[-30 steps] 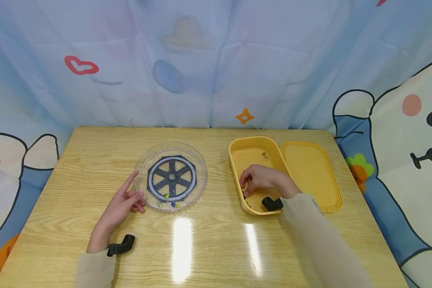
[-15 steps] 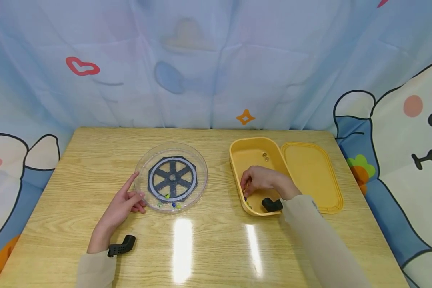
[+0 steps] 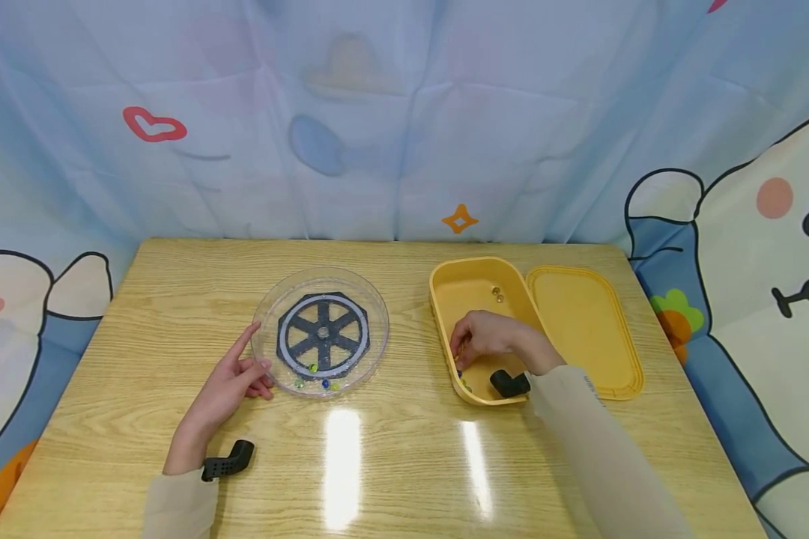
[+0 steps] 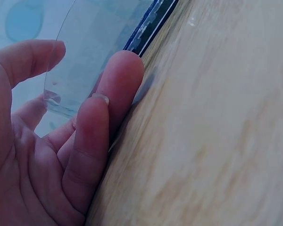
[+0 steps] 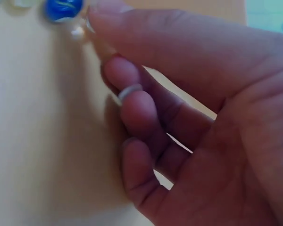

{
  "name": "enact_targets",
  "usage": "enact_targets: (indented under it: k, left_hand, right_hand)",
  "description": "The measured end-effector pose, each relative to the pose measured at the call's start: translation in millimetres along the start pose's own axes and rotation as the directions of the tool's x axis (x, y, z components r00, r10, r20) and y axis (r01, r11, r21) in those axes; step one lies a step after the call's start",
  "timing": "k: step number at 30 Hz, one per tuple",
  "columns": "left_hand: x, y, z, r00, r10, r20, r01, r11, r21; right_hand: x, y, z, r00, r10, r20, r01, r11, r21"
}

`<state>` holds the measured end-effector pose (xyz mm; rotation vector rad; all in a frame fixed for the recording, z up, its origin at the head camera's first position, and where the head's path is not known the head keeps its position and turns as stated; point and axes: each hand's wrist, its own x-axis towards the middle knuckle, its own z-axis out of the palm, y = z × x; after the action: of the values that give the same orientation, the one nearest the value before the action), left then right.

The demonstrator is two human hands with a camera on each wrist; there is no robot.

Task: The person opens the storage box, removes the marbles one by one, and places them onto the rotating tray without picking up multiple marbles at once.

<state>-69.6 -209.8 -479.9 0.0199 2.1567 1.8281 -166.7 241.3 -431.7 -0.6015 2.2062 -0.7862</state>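
A clear round dish (image 3: 377, 359) with a dark spoked wheel pattern stands left of centre, and several marbles lie near its front edge, one of them a blue marble (image 3: 325, 383). My left hand (image 3: 225, 382) touches the dish's left rim with its extended index finger and thumb. Inside the yellow box (image 3: 438, 314), at its left wall, my right hand (image 3: 485, 338) pinches a small shiny marble (image 5: 88, 24) between thumb and fingers, mostly hidden by them. Right beside the thumb tip lies another blue marble (image 5: 63, 8). The remaining right fingers are curled.
Two amber marbles (image 3: 497, 295) lie at the box's back right. A yellow lid (image 3: 583, 329) rests flat against the box's right side. Greenish marbles (image 3: 467, 385) sit in its front left corner. Behind the wooden table (image 3: 404, 464) hangs a printed curtain (image 3: 404, 135).
My right fingers have shifted slightly in the box, and the blue marble beside them shows more plainly. My left hand and the dish keep their places. The head view has shifted slightly.
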Motion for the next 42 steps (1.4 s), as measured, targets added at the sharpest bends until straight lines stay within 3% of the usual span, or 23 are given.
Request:
enact_targets:
  k: [5,14,20,24,29,38,42]
  left_hand:
    - [-0.5,-0.6,0.3,1.0,0.001,0.002,-0.001,1.0,-0.001]
    - [-2.1,-2.0,0.0,1.0,-0.002,0.002,0.002,1.0,0.003]
    - [-3.3,-1.9,-0.3,1.0,-0.008,0.001,0.008,1.0,0.008]
    - [-3.9,-1.5,-0.4,1.0,-0.013,0.001,0.013,1.0,0.013]
    - [-3.1,-0.6,-1.2,1.0,-0.015,-0.003,0.015,1.0,0.02]
    - [0.4,0.4,-0.7,1.0,-0.005,0.007,0.005,1.0,0.004]
    - [0.4,0.3,-0.5,1.0,-0.004,0.005,0.004,1.0,0.008]
  right_hand:
    - [-4.4,4,-5,0.999,-0.045,-0.008,0.046,0.994,0.104]
    - [-13.4,-1,-14,0.992,-0.06,-0.111,0.085,0.969,0.231]
    - [-18.3,-11,-17,0.979,-0.097,-0.181,0.144,0.951,0.272]
    - [-17.6,-18,-14,0.963,-0.11,-0.245,0.169,0.956,0.238]
    - [-11.8,-36,-3,0.924,-0.106,-0.367,0.178,0.969,0.17]
    - [11.0,-71,31,0.806,-0.102,-0.583,0.205,0.972,0.113]
    - [20.5,-89,48,0.781,-0.098,-0.616,0.21,0.971,0.112]
